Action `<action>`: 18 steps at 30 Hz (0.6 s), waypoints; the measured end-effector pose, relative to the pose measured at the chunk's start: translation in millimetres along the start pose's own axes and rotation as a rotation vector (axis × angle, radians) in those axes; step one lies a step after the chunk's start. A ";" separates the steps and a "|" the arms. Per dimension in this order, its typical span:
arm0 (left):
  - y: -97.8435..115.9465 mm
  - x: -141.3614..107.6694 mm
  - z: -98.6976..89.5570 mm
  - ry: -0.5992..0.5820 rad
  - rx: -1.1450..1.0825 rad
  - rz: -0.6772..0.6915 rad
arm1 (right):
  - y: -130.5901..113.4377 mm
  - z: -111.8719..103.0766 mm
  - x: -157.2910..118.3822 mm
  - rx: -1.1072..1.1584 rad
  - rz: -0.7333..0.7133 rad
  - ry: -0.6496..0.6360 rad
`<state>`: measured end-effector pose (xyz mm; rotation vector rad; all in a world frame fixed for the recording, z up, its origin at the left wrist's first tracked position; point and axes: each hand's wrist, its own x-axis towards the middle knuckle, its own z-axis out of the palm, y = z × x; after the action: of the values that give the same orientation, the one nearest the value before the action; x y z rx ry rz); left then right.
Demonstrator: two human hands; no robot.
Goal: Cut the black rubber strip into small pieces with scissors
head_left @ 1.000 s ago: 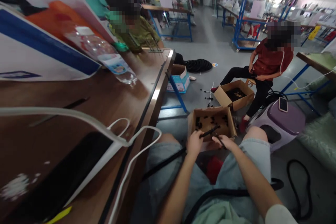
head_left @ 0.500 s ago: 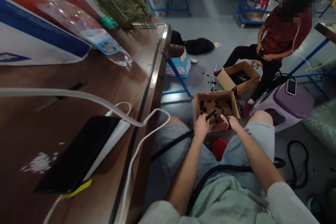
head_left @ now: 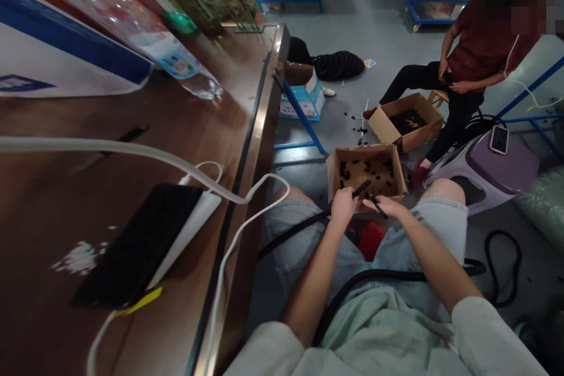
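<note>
left hand (head_left: 342,207): fingers curled tight round a black hose (head_left: 304,226), gripped just behind its free tip, which points up and to the right over the knees.
right hand (head_left: 388,205): pinched together on a small black part (head_left: 376,202), held just beside the hose tip; whether part and tip touch is too small to tell.
hose run: it trails from the left hand down across the left thigh; a second black length (head_left: 383,277) lies over the lap and loops onto the floor (head_left: 352,6) at the right.
cardboard box (head_left: 335,167): open, on the floor just beyond the knees, scattered black pieces inside.
risk, slipping: the part looks tiny and smooth; a loose pinch could likely drop it between the legs.
risk, tugging: the hose looks limp and rubbery; a pull from the lap loop could drag the tip off line.
risk, snagging: a white cable (head_left: 247,229) hangs off the desk (head_left: 247,88) edge near the left elbow.
textures: matt black hose, rough brown card, glossy dark desk top, soft pale denim shorts (head_left: 440,223).
nearby: another person's sleeve (head_left: 484,53), dark red, by a second box (head_left: 423,107).
</note>
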<state>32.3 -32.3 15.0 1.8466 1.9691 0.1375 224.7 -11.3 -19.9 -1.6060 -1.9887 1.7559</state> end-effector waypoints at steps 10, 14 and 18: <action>15.5 -15.5 -6.5 -0.020 0.131 0.050 | 1.7 -4.9 3.5 0.054 0.137 0.185; 18.4 -21.1 -7.0 -0.056 0.159 -0.007 | 5.7 -7.7 4.9 0.040 0.176 0.210; 7.3 -12.0 -6.9 -0.129 0.022 -0.035 | 7.0 -18.1 -0.3 -0.036 0.157 0.151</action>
<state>36.6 -41.6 26.8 1.7867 1.9205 -0.0141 240.5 0.1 -18.5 -1.8921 -1.8838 1.5995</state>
